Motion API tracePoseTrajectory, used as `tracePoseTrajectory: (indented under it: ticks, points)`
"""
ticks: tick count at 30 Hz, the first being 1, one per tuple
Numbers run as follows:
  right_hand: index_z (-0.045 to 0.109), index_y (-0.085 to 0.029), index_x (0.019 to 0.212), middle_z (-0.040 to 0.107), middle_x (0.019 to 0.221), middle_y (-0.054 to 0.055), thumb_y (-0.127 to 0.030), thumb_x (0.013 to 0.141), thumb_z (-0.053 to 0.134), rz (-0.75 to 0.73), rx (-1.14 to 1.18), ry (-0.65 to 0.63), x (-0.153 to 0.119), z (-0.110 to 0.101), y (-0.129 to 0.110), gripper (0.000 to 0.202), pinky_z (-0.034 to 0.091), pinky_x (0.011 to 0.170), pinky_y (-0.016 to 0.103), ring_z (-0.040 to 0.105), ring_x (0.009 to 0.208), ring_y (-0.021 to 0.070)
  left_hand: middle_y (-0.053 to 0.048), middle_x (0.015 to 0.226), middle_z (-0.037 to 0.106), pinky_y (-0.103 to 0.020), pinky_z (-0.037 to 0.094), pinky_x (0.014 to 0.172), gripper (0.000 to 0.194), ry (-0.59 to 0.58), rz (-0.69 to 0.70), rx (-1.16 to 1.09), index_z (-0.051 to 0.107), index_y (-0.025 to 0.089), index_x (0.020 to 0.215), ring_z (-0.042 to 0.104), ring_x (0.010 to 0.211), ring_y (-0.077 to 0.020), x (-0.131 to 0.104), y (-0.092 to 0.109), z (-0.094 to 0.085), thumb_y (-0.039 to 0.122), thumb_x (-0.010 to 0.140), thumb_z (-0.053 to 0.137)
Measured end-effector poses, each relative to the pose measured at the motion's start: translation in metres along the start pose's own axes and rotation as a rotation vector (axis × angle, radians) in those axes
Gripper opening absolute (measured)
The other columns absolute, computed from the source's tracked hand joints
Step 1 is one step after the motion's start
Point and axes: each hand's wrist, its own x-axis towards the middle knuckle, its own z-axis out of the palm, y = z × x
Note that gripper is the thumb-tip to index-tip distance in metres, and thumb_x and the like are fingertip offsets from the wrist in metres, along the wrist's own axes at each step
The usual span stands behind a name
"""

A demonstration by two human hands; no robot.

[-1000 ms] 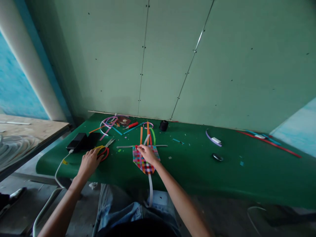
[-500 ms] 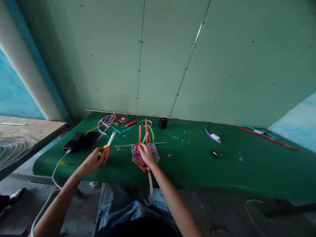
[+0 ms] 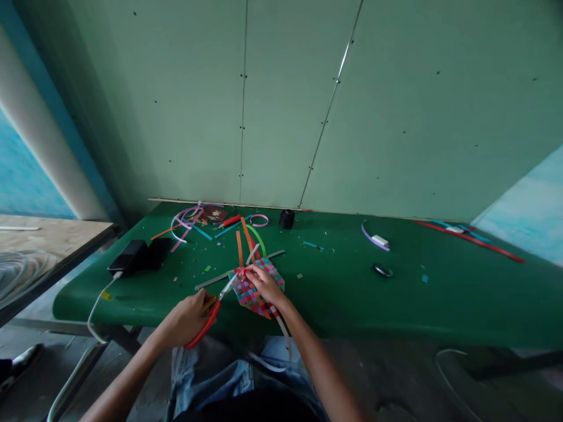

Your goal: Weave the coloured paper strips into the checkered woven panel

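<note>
A checkered piece woven from coloured strips point(image 3: 251, 298) lies near the table's front edge, turned at an angle. Loose orange, green, grey and white strip ends stick out around it. My right hand point(image 3: 263, 282) rests on its upper part, fingers pinched at the top edge. My left hand point(image 3: 190, 319) is closed around the red and yellow handles of a pair of scissors point(image 3: 227, 287). Its blades point up and right, their tips at the upper left corner of the woven piece, close to my right fingertips. Whether the blades touch a strip I cannot make out.
The green table point(image 3: 334, 299) carries loose strips and scraps at the back left, with a red utility knife point(image 3: 231, 221) among them. A black cylinder point(image 3: 287, 219) stands near the wall. To the right lies a computer mouse point(image 3: 382, 270); at left, a black box with a cable point(image 3: 127, 258).
My left hand has brought the scissors right and down, up to the woven piece's upper left corner. The woven piece has turned under my right hand, its left side lower.
</note>
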Motion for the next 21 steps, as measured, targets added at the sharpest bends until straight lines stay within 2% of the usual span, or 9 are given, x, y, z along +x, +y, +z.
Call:
tracePoseTrajectory:
  ticks: [5,12,16,21]
  points:
    - [0.067,-0.026,0.104,0.068,0.098,0.002,-0.050,0.104,0.053,-0.008,0.002,-0.021,-0.004,-0.003,0.005,0.028,0.051,0.080,0.030,0.065,0.090,0.0195,-0.007,0.093,0.075,-0.031,0.042,0.070,0.016,-0.046,0.023,0.092,0.055,0.023,0.096,0.072,0.085,-0.0244,0.006,0.009,0.007,0.035,0.090,0.061]
    - [0.069,-0.026,0.111,0.072,0.099,0.005,-0.047,0.104,0.053,0.002,-0.063,-0.021,-0.003,-0.003,0.010,0.028,0.054,0.075,0.032,0.067,0.085,0.0214,-0.010,0.101,0.076,-0.032,0.046,0.075,0.020,0.008,0.035,0.122,0.055,0.023,0.099,0.074,0.094,-0.0270,0.022,0.023,0.009,0.039,0.091,0.064]
    - [0.072,-0.026,0.103,0.072,0.093,0.005,-0.051,0.103,0.055,-0.027,-0.116,-0.026,-0.002,-0.002,0.008,0.030,0.055,0.075,0.033,0.068,0.086,0.0228,-0.013,0.105,0.077,-0.034,0.047,0.077,0.024,0.028,-0.010,0.205,0.055,0.021,0.102,0.075,0.099,-0.0304,0.028,0.036,0.007,0.044,0.095,0.061]
    - [0.073,-0.025,0.093,0.066,0.079,0.003,-0.053,0.101,0.058,-0.036,-0.137,0.026,-0.003,0.000,0.008,0.033,0.052,0.068,0.032,0.063,0.075,0.0212,-0.016,0.109,0.077,-0.036,0.048,0.080,0.027,0.042,-0.047,0.275,0.056,0.020,0.106,0.075,0.106,-0.0344,0.027,0.050,0.006,0.046,0.099,0.056]
